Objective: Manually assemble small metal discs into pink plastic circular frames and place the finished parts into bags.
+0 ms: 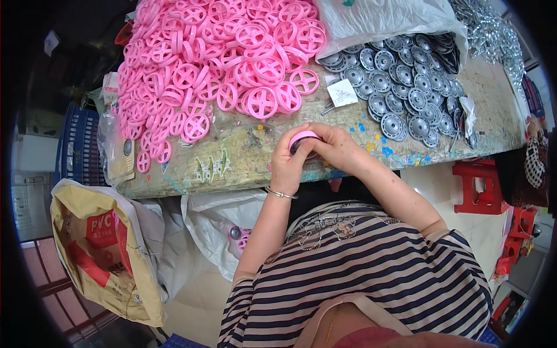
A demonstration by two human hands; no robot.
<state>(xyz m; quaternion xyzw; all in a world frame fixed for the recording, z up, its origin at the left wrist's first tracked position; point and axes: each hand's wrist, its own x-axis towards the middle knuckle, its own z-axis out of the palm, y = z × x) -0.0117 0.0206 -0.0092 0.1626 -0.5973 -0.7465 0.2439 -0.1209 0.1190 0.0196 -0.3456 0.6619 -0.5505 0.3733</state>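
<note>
My left hand (288, 162) and my right hand (336, 145) meet at the near edge of the worn workbench (232, 156). Together they clasp one pink plastic wheel (303, 138) with a dark grey disc set in it. A big heap of pink spoked wheels (220, 58) lies on the bench to the upper left of my hands. A spread of grey round hub discs (406, 87) lies to the upper right, partly under a clear plastic bag (383, 20). A thin bracelet sits on my left wrist.
A white bag (217, 226) under the bench holds a few finished wheels. A tan sack (101, 249) stands at lower left, a blue crate (78, 145) beside it. Red stools (481, 185) stand at right. Shiny metal parts (493, 35) are piled far right.
</note>
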